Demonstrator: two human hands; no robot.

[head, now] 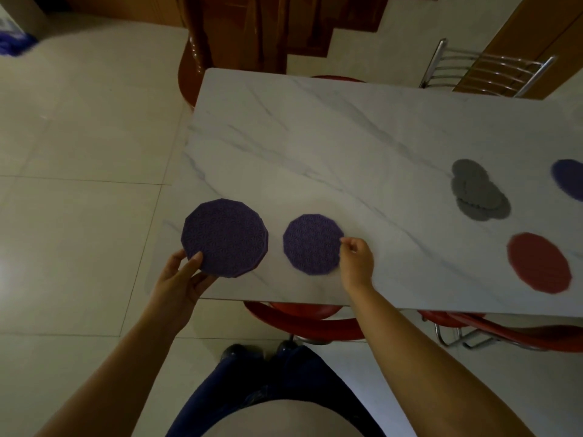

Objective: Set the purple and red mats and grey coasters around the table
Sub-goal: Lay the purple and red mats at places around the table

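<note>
I see the left hand [179, 280] pinching the near edge of a large purple mat [225, 237], thumb on top and the other fingers curled beneath, so the mat stands out beyond the fingertips over the near left corner of the marble table [315, 146]. The mat looks thick enough to be more than one stacked together, though I cannot tell for sure. Just right of that thumb lies a smaller purple mat [313, 244], flat on the tabletop; the right hand [356, 257] meets its right edge, thumb and forefinger drawn together at the rim — whether they actually nip it or only touch it I cannot make out. Well off to the right of those fingers a red mat [538, 262] lies flat near the table's near edge, and beyond it a loose overlapping pile of grey coasters [478, 193]. Further right still, cut by the frame, is another purple mat [569, 182]. Red chairs [303, 320] sit tucked under the near edge, below both wrists.
</note>
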